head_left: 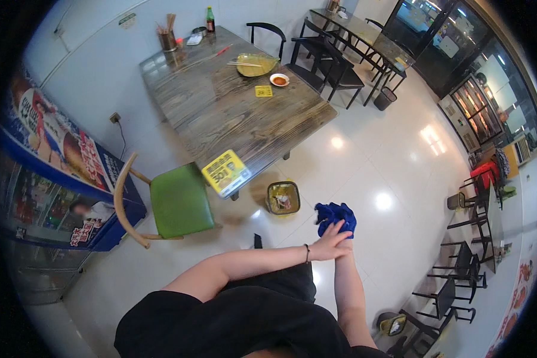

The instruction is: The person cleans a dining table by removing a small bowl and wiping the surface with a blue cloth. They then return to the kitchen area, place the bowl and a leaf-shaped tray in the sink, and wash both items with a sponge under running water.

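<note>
Holding a blue cloth point(336, 216) bunched up at centre-right of frame, right hand point(342, 234) is mostly hidden under it & the other hand, closed round the cloth. Left hand point(329, 243) lies flat, fingers spread, across the right wrist. Above-left: small bin point(283, 197) w/ yellow liner on floor, wooden table point(232, 107), green chair point(179, 201).

One green-seated wooden chair point(179, 203) stands near left of one wooden table point(232, 113), which carries one yellow plate point(255, 64), one small sauce dish point(279, 79), one bottle point(210, 19) and one chopstick holder point(167, 37). One bin point(283, 197) sits beneath.
</note>
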Demonstrator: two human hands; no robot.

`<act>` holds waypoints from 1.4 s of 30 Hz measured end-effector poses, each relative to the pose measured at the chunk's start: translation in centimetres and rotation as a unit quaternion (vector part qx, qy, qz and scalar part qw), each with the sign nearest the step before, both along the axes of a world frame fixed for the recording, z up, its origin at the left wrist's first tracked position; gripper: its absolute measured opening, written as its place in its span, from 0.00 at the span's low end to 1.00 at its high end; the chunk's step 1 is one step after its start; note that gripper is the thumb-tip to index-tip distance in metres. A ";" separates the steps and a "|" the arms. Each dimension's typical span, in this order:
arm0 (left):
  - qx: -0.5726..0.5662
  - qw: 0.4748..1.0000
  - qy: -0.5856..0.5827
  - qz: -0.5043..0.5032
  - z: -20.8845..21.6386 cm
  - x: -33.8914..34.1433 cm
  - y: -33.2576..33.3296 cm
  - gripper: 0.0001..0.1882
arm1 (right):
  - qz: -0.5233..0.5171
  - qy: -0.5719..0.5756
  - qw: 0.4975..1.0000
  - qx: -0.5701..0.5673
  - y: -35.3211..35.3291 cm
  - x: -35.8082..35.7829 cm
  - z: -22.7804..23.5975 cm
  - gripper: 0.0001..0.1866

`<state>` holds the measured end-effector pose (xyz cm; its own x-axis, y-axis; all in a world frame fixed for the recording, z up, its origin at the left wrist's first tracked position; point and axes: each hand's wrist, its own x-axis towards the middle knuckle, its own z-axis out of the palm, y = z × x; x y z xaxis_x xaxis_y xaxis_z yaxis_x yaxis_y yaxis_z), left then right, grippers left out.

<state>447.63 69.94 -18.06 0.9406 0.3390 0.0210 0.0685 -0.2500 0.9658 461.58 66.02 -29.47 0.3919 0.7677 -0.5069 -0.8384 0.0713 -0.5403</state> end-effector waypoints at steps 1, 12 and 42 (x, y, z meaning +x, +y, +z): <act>-0.011 1.000 -0.004 -0.009 -0.1 2.0 -0.1 0.31 | 0.003 -0.004 1.000 -0.018 0.3 2.4 0.2 0.19; -0.199 0.964 -0.064 0.167 -2.5 20.2 11.4 0.21 | 0.208 0.064 0.976 -0.006 16.1 21.1 2.0 0.19; -0.060 0.650 0.269 0.708 -15.8 18.7 60.9 0.11 | 0.515 -0.698 0.471 0.161 60.8 27.3 1.2 0.19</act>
